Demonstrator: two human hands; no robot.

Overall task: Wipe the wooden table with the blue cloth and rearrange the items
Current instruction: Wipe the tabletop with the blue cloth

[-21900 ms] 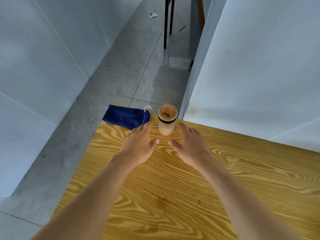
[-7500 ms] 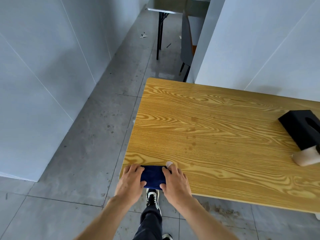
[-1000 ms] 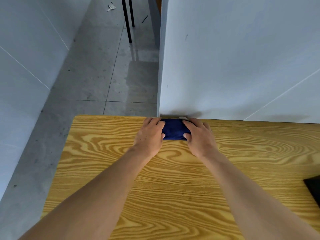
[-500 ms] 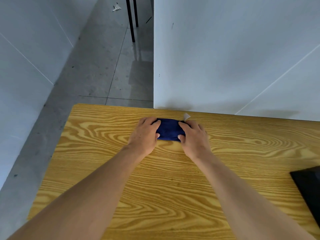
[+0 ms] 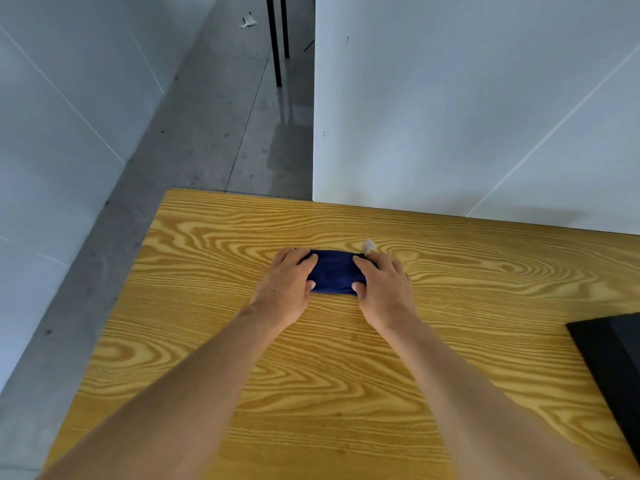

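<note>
A folded blue cloth (image 5: 334, 271) lies flat on the wooden table (image 5: 207, 341), a little back from the far edge. My left hand (image 5: 287, 285) presses on its left end and my right hand (image 5: 382, 289) presses on its right end, fingers curled over the fabric. A small white tag (image 5: 369, 245) sticks up at the cloth's far right corner. Both forearms stretch forward across the tabletop.
A black box (image 5: 613, 362) sits at the table's right side, partly cut off by the frame. A white wall panel (image 5: 467, 105) stands against the far edge. The table's left edge drops to a grey tiled floor (image 5: 207, 133), where black furniture legs (image 5: 277, 39) stand.
Both hands have drawn the cloth back from the wall panel toward me across the wood. More of the black box shows at the right.
</note>
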